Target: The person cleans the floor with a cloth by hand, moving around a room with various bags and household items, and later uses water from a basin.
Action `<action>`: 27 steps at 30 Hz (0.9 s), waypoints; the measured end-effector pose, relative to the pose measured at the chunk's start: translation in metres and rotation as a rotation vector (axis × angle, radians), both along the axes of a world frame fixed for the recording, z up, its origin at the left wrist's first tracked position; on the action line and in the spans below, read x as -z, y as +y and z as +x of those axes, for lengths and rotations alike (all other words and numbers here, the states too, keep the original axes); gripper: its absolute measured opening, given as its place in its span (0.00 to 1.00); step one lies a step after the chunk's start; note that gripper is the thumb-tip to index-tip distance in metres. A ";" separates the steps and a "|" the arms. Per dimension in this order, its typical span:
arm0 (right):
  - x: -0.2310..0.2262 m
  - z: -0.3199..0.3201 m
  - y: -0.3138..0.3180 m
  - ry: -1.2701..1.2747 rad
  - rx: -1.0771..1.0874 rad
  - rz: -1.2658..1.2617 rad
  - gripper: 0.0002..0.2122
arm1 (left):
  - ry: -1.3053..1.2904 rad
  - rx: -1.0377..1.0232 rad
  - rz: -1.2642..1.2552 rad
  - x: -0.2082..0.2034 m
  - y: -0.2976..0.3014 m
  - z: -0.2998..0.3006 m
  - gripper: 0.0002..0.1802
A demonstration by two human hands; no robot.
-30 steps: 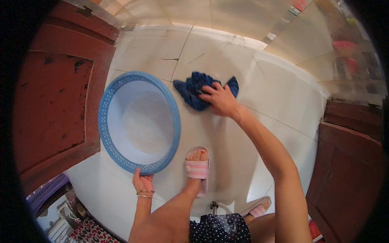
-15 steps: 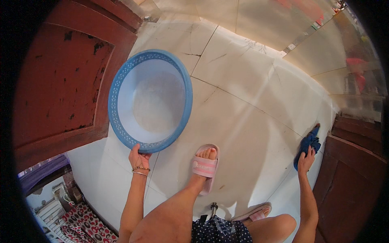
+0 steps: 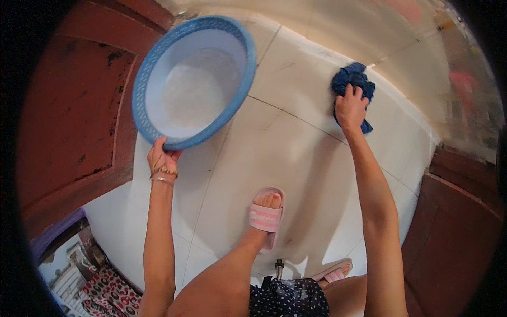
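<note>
My left hand (image 3: 165, 157) is closed on the near rim of a large round basin (image 3: 247, 87), which has a blue patterned rim and a pale inside. The basin looks tilted, its far side raised; whether it still touches the floor I cannot tell. On the tiles to the far right, my right hand (image 3: 352, 110) presses down on a bunched dark blue cloth (image 3: 346, 78), fingers curled into its folds. Part of the cloth is hidden beneath the hand.
A reddish-brown door (image 3: 74, 111) with scuffed paint stands close on the left, another brown wooden panel (image 3: 454, 238) on the right. Pale tiles (image 3: 285, 153) cover the floor up to a tiled wall. My foot in a pink slipper (image 3: 265, 217) is planted between my arms.
The basin has moved away from me and tipped, with my left hand on its rim. My right hand has swept the cloth from the right side leftward and farther out.
</note>
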State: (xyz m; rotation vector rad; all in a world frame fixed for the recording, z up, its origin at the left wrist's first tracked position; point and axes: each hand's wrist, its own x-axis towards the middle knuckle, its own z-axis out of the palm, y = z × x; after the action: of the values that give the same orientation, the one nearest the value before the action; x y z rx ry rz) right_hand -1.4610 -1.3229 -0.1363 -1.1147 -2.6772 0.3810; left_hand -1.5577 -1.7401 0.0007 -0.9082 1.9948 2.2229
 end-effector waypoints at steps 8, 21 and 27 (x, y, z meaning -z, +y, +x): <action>-0.013 -0.049 -0.134 0.109 -0.319 0.042 0.16 | 0.059 0.099 -0.039 -0.025 0.027 -0.002 0.15; -0.028 0.059 -0.290 0.040 -1.405 -0.040 0.08 | 0.089 0.298 -0.043 0.029 0.019 -0.006 0.23; -0.004 0.192 -0.173 0.116 -1.455 -0.033 0.10 | 0.033 0.126 0.244 0.072 0.026 0.097 0.24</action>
State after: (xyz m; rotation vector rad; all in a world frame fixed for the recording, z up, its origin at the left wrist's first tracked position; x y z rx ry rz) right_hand -1.2686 -1.4959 -0.1324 1.0061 -2.8308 0.6202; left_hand -1.4602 -1.7143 -0.0711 -0.7032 1.6895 2.3557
